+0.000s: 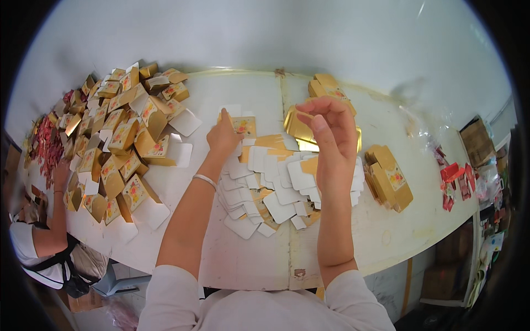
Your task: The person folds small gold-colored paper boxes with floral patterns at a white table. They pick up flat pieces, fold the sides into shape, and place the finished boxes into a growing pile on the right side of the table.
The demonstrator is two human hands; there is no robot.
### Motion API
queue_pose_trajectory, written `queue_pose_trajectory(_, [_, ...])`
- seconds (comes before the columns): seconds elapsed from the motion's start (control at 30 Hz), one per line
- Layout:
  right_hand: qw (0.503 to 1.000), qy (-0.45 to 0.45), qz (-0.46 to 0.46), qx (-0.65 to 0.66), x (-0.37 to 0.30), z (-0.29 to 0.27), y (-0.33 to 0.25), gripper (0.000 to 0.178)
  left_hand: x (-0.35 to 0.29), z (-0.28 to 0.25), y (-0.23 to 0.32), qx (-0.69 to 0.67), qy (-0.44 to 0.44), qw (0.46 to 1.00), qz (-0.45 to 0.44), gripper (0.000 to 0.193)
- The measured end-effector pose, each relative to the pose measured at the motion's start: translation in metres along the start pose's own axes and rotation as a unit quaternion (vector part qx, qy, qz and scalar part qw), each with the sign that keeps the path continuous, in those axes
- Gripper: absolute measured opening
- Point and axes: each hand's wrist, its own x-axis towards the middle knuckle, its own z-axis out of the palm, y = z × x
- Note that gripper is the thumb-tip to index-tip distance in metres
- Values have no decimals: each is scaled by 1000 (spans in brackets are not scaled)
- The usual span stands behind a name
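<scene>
My left hand (222, 135) grips a gold carton (244, 126) with a printed flower design, its thumb at the lower edge and a finger along the left side. White flaps show beyond it. My right hand (335, 132) is raised over the table with curled fingers; a gap shows between thumb and forefinger, and I see nothing held there. Behind that hand lie shiny gold cartons (298, 128), partly hidden by it. Between my forearms spreads an overlapping heap of flat cartons (270, 185) with white flaps.
A large pile of formed gold boxes (124, 143) covers the left side. Gold carton stacks (391, 179) lie to the right, with another (331, 87) at the back. Red packets (457, 179) lie far right. At the left edge, another person's arm (57, 204) reaches toward red items (45, 140).
</scene>
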Motion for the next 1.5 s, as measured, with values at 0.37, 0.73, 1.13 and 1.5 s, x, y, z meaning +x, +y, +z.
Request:
queue_pose_trajectory(0.37, [1000,6,19,-16,6,1,13,16,15,-10,-18,-47,-29,998,-21,70])
queue_pose_trajectory(0.73, [875,-16,-165,-454,12,3,46,16,-106,-86,49,-419,-55,886,188,27])
queue_pose_trajectory(1.13, [864,-24,-192,-464,-2,19,35,24,-133,-73,66,-219,155,907,324,79])
queue_pose_trajectory(1.5, [968,69,195,143,2,17,25,31,-133,-96,52,-522,-30,807,275,65])
